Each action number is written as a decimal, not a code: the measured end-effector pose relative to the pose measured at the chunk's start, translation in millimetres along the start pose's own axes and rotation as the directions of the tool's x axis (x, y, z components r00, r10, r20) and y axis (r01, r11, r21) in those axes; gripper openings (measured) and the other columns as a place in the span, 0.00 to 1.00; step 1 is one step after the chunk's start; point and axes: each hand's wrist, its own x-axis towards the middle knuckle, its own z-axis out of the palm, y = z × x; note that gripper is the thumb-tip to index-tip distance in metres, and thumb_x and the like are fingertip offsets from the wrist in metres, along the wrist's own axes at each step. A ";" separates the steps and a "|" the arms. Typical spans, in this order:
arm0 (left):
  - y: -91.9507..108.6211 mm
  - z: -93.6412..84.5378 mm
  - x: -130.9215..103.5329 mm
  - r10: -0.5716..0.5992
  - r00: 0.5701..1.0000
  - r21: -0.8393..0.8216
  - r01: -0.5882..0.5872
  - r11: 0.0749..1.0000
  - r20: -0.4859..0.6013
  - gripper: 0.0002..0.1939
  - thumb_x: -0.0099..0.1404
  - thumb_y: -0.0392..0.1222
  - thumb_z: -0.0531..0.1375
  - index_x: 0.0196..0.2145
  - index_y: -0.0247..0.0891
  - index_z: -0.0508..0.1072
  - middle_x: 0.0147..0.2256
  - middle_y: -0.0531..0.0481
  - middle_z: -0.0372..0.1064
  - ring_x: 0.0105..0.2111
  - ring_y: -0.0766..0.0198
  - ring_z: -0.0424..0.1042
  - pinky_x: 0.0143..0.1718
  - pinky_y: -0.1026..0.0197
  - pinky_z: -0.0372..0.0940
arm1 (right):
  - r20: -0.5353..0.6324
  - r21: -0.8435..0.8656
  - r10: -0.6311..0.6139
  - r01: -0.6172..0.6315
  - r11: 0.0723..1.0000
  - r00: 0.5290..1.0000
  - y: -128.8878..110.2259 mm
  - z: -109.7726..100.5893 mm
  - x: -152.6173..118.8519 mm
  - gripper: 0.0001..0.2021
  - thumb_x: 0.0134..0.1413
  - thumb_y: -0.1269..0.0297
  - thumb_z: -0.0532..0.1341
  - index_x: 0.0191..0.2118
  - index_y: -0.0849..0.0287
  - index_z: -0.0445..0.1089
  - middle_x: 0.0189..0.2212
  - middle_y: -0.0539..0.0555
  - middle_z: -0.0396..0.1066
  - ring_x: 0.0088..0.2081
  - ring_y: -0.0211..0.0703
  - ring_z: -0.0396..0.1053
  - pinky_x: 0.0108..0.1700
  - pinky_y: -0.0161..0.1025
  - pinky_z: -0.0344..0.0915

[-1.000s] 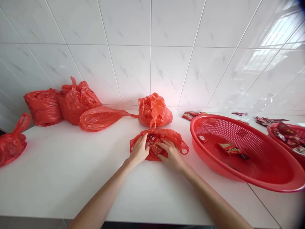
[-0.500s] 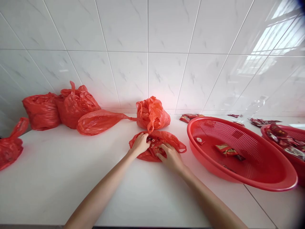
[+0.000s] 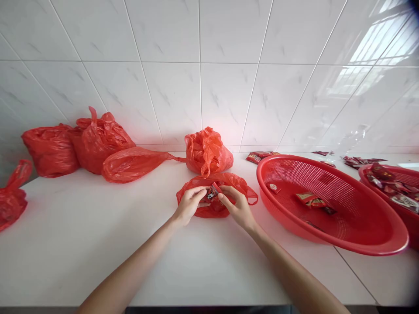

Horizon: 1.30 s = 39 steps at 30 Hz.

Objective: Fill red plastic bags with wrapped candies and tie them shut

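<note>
Pinched between the thumbs and fingers of your left hand (image 3: 190, 204) and right hand (image 3: 238, 207) is a small printed packet (image 3: 214, 190), red with dark and white markings. Both of your grips are narrow, closed about the packet's two sides. You have it at the mouth of an open red plastic bag (image 3: 240, 183), which lies slack on the white countertop (image 3: 157, 270) with one handle loop out to the right. Fine print on the packet is too small to read.

Directly behind your open bag sits a full red bag (image 3: 209, 150), close to the tiled wall (image 3: 173, 96). To its left you have a limp red bag (image 3: 134, 165), then two bulging red bags side by side; another red bag (image 3: 13, 205) is cut by the left edge of view.

On your right stands a large red perforated basket (image 3: 363, 244), holding a few snack packets (image 3: 310, 199). Beyond it are a second red basket (image 3: 399, 205), fuller, and a clear plastic bottle (image 3: 352, 140).
</note>
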 end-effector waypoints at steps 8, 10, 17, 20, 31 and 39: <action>1.2 8.6 -16.5 0.034 0.999 -0.024 -0.033 0.999 0.030 0.19 0.64 0.52 0.64 0.46 0.36 0.79 0.43 0.44 0.76 0.45 0.55 0.74 0.48 0.53 0.71 | 0.075 0.290 0.106 -0.123 0.949 0.992 -12.4 2.7 -5.0 0.13 0.55 0.51 0.66 0.34 0.57 0.75 0.31 0.52 0.75 0.35 0.43 0.72 0.42 0.42 0.69; 2.3 10.6 -16.9 0.067 0.998 0.002 -0.067 0.998 0.019 0.17 0.65 0.51 0.63 0.44 0.36 0.80 0.39 0.46 0.76 0.42 0.57 0.74 0.47 0.55 0.70 | 0.097 0.324 0.115 -0.141 0.936 0.989 -13.8 3.9 -6.3 0.13 0.55 0.52 0.67 0.33 0.57 0.74 0.30 0.51 0.74 0.34 0.42 0.71 0.41 0.41 0.69; 2.9 14.3 -17.6 0.109 0.994 -0.050 -0.109 0.993 0.001 0.15 0.68 0.51 0.60 0.40 0.37 0.80 0.35 0.48 0.76 0.37 0.61 0.72 0.45 0.56 0.70 | 0.110 0.428 0.150 -0.183 0.885 0.983 -14.1 7.4 -7.5 0.10 0.55 0.54 0.68 0.32 0.56 0.74 0.29 0.51 0.75 0.33 0.42 0.73 0.44 0.43 0.70; -0.3 12.4 -16.6 0.085 0.996 -0.144 -0.086 0.986 -0.020 0.16 0.64 0.50 0.65 0.45 0.37 0.79 0.41 0.46 0.77 0.42 0.57 0.74 0.49 0.53 0.70 | 0.076 0.511 0.187 -0.199 0.836 0.979 -11.6 7.9 -7.1 0.09 0.55 0.56 0.68 0.33 0.56 0.74 0.32 0.51 0.76 0.32 0.40 0.74 0.45 0.43 0.70; 9.7 6.5 -19.1 0.155 0.987 0.023 -0.154 0.988 -0.050 0.18 0.65 0.51 0.64 0.45 0.35 0.80 0.41 0.45 0.79 0.43 0.54 0.76 0.48 0.53 0.71 | 0.100 0.450 0.166 -0.193 0.872 0.981 -14.8 1.8 -7.3 0.09 0.54 0.59 0.69 0.38 0.57 0.74 0.34 0.50 0.75 0.35 0.38 0.71 0.40 0.36 0.68; 14.3 8.0 -22.7 0.113 0.993 -0.009 -0.113 0.994 -0.044 0.16 0.61 0.48 0.67 0.43 0.34 0.80 0.39 0.45 0.79 0.40 0.57 0.77 0.47 0.55 0.72 | 0.034 0.460 0.154 -0.152 0.875 0.988 -15.8 2.8 -7.1 0.09 0.54 0.59 0.69 0.36 0.58 0.74 0.33 0.51 0.76 0.35 0.38 0.72 0.40 0.36 0.69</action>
